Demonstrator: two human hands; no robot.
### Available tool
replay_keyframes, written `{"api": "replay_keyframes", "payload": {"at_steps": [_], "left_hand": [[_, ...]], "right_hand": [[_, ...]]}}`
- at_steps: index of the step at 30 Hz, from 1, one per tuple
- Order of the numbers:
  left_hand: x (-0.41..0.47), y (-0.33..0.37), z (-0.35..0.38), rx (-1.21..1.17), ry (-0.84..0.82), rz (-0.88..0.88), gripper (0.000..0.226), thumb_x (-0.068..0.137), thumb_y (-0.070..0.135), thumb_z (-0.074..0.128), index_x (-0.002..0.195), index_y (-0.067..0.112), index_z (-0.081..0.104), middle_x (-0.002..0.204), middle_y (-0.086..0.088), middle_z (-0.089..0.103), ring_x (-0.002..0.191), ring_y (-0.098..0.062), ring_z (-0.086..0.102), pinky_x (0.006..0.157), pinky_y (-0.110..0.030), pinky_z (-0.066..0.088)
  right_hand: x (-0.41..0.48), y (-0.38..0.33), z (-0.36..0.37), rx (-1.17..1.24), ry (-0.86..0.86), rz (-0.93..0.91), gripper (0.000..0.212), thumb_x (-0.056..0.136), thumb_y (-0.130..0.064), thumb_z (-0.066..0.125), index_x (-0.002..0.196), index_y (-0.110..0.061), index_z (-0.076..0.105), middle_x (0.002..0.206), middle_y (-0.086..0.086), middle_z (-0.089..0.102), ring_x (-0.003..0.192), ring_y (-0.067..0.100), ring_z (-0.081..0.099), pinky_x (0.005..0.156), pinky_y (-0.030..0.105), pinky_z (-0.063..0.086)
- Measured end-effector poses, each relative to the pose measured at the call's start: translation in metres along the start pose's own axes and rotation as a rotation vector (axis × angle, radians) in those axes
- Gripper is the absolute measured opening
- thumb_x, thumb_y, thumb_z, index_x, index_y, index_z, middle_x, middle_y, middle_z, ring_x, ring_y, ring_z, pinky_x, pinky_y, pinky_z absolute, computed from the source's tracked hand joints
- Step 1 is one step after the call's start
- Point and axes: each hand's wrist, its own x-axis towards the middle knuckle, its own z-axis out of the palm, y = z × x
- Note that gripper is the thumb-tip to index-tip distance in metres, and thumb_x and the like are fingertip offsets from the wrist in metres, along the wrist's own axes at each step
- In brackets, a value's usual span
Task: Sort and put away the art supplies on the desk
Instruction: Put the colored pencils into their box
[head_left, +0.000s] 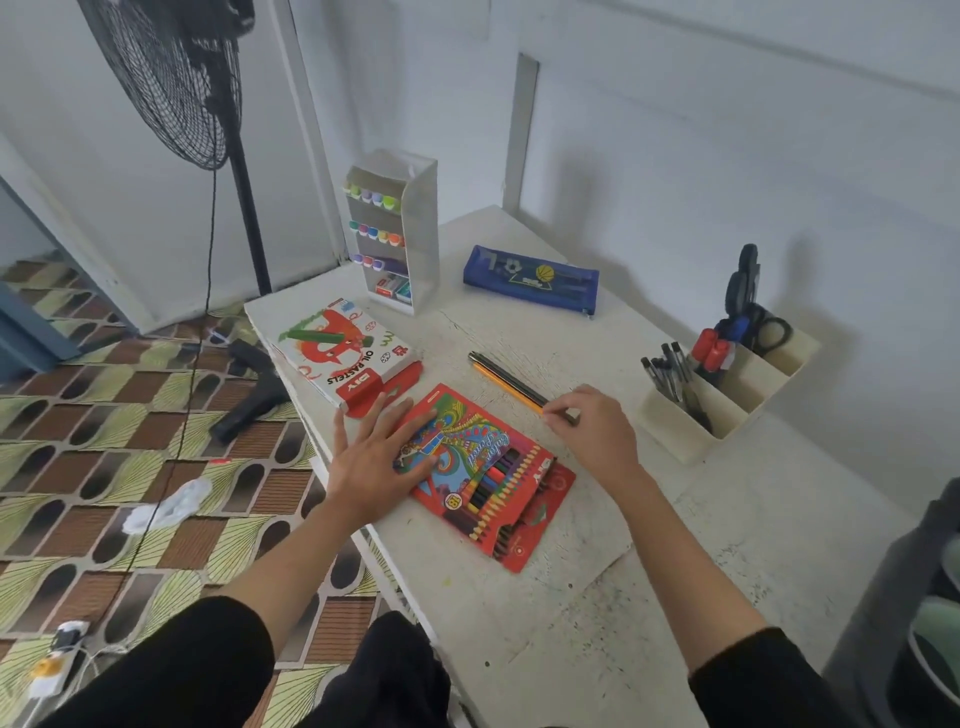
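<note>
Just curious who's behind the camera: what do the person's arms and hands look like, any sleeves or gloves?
The left hand and right hand are bare: no gloves, rings or watch show. Black sleeves end near the elbows; forearms are uncovered.

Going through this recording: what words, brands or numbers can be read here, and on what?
"OIL PASTELS": white and red cardboard pastel box, upside down to the camera.
"DIY": same box, red end.
"DIY": red cardboard coloured-pencil pack.
"18": same pack.
Script title on that pack: too blurred to read surely.
Print on the blue fabric pencil case: too small.
</note>
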Motion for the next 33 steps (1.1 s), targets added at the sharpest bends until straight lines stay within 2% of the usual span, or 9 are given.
{"api": "replay_keyframes", "payload": {"at_steps": [6,9,11,15,22,25,28,31,33], "left_hand": [[-0.001,0.000,-0.001,-0.032,0.023,0.009,0.088,0.066,0.090,-0.002,0.143,0.052,0.018,0.156,0.015,0.017,0.146,-0.009,-0.006,0.110,-0.048,-0.025],[-0.001,-0.001,-0.002,-0.023,0.007,-0.002,0.079,0.072,0.085,0.007,0.143,0.053,0.017,0.157,0.016,0.016,0.146,-0.008,-0.008,0.111,-0.049,-0.024],[-0.001,-0.002,-0.001,-0.016,0.006,0.001,0.081,0.070,0.087,0.003,0.143,0.054,0.014,0.157,0.016,0.014,0.146,-0.007,-0.009,0.111,-0.049,-0.024],[-0.001,-0.003,-0.001,-0.014,0.004,0.006,0.081,0.070,0.087,0.001,0.143,0.054,0.013,0.157,0.016,0.014,0.146,-0.008,-0.009,0.110,-0.049,-0.025],[-0.001,-0.001,-0.002,-0.024,0.016,0.007,0.090,0.064,0.089,-0.009,0.143,0.054,0.015,0.157,0.016,0.014,0.146,-0.008,-0.009,0.110,-0.048,-0.026],[-0.002,-0.002,-0.003,-0.012,0.007,0.007,0.091,0.063,0.089,-0.012,0.143,0.055,0.013,0.157,0.017,0.012,0.146,-0.007,-0.010,0.111,-0.049,-0.023],[-0.002,-0.002,-0.002,-0.013,0.001,0.011,0.093,0.061,0.090,-0.013,0.143,0.054,0.013,0.157,0.016,0.012,0.146,-0.007,-0.010,0.111,-0.049,-0.024],[-0.002,-0.002,-0.002,-0.041,0.013,0.019,0.094,0.061,0.091,-0.012,0.143,0.053,0.015,0.157,0.014,0.015,0.146,-0.008,-0.007,0.111,-0.050,-0.023],[-0.002,-0.003,-0.002,-0.047,0.011,0.019,0.094,0.060,0.091,-0.012,0.143,0.054,0.013,0.157,0.014,0.015,0.146,-0.009,-0.006,0.112,-0.051,-0.021]], "right_hand": [[0.049,-0.034,0.020,-0.265,-0.133,-0.065,0.011,0.089,-0.022,0.061,0.098,-0.021,0.069,0.097,-0.003,0.064,0.083,0.015,0.060,0.066,0.027,0.044],[0.059,-0.042,0.033,-0.374,-0.144,-0.080,0.013,0.090,-0.021,0.057,0.099,-0.020,0.066,0.098,-0.001,0.064,0.082,0.019,0.061,0.065,0.028,0.046],[0.060,-0.043,0.041,-0.423,-0.133,-0.082,0.012,0.091,-0.021,0.055,0.099,-0.019,0.063,0.096,0.000,0.063,0.079,0.020,0.060,0.062,0.028,0.045],[0.058,-0.040,0.048,-0.458,-0.107,-0.056,0.015,0.092,-0.024,0.053,0.102,-0.014,0.055,0.094,0.002,0.062,0.080,0.022,0.061,0.060,0.030,0.045],[0.053,-0.034,0.045,-0.460,-0.092,0.011,0.016,0.093,-0.022,0.051,0.098,-0.012,0.062,0.100,0.004,0.058,0.083,0.024,0.060,0.062,0.030,0.044],[0.045,-0.038,0.031,-0.314,-0.029,0.032,0.011,0.091,-0.021,0.056,0.093,-0.014,0.064,0.092,0.001,0.061,0.075,0.019,0.057,0.060,0.026,0.040],[0.030,-0.039,0.012,-0.063,-0.011,0.026,0.007,0.088,-0.020,0.063,0.091,-0.014,0.061,0.078,-0.002,0.063,0.070,0.015,0.059,0.061,0.024,0.044],[0.008,-0.031,-0.005,0.104,-0.040,0.024,0.012,0.087,-0.015,0.064,0.096,-0.016,0.056,0.076,0.001,0.065,0.066,0.009,0.058,0.059,0.018,0.044],[-0.009,-0.023,-0.013,0.200,-0.036,0.070,0.022,0.087,-0.010,0.061,0.104,-0.019,0.051,0.079,0.004,0.065,0.061,0.011,0.054,0.058,0.019,0.042]]}}
